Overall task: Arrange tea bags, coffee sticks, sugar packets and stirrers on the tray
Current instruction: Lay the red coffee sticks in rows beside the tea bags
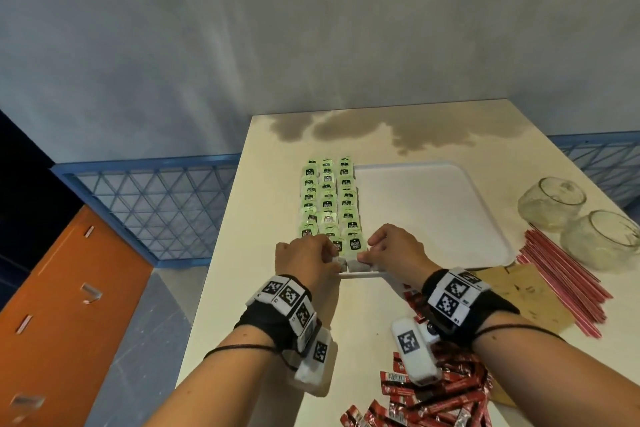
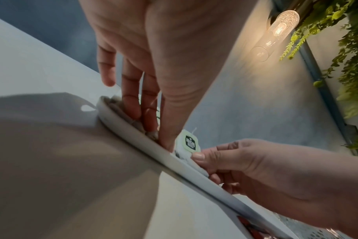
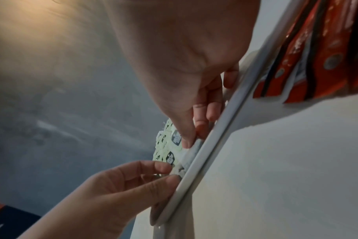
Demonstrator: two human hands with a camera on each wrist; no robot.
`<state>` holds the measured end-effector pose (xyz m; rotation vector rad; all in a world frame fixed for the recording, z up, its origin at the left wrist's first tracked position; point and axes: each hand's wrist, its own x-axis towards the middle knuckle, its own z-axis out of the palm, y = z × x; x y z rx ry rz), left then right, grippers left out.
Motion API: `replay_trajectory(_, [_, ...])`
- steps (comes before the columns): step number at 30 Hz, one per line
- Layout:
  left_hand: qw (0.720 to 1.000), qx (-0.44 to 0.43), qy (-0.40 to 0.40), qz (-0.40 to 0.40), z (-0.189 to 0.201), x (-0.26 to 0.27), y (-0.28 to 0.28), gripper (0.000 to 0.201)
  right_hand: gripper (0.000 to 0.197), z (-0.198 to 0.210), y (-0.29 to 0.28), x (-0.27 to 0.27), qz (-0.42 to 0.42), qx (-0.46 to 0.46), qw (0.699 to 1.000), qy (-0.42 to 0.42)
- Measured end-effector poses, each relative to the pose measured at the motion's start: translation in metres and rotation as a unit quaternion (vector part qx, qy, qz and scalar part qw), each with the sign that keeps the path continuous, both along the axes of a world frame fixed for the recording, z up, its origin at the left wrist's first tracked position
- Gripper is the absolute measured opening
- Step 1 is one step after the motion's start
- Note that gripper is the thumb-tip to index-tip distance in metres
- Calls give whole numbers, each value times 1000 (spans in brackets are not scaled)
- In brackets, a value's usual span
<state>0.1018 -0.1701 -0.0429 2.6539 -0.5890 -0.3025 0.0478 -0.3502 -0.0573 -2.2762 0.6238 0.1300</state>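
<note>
Fingers of both hands pinch tea bags at tray near-left corner, squaring rows vs rim so we keep room for coffee sticks, stirrers, both on bench.

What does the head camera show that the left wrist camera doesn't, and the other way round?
Only the head view shows the three rows of tea bags, the red stirrers, the two glass bowls, the coffee sticks and the tray's bare right part. Only the left wrist view shows a lit wall lamp and hanging greenery. Both show the left hand and right hand on the nearest tea bags at the tray rim.
</note>
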Motion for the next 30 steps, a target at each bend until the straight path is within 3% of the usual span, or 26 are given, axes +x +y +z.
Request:
replay_trajectory(6, [1000,10,-4,-7,8,-2,0,20,43,3,4,-1,25,-32,999,1])
replay_trajectory(9, [999,6,0,-53,18,-9,6,14,49,16,3,-16,42,-35,998,-32])
replay_trajectory(12, [992,9,-17,-122,25,-21,17,16,32,31,1,-49,105,-40,991,-67])
replay_trajectory(14, [985,12,-28,-168,27,-33,24,13,20,40,-1,-77,149,7,986,-71])
replay_trajectory(17, [969,19,-18,-244,25,-58,32,11,16,45,-2,-117,220,25,974,-48])
replay_trajectory(19, [954,40,10,-296,21,-77,33,21,20,42,-3,-138,271,-20,962,-33])
replay_trajectory(23, [918,67,62,-385,11,-111,30,59,33,37,-6,-170,326,-57,944,-11])
replay_trajectory(26, [894,107,47,-433,7,-130,24,81,47,37,-16,-182,341,-77,937,-6])
replay_trajectory(30, [867,136,10,-480,-2,-148,19,89,64,39,-33,-193,378,-136,915,32])
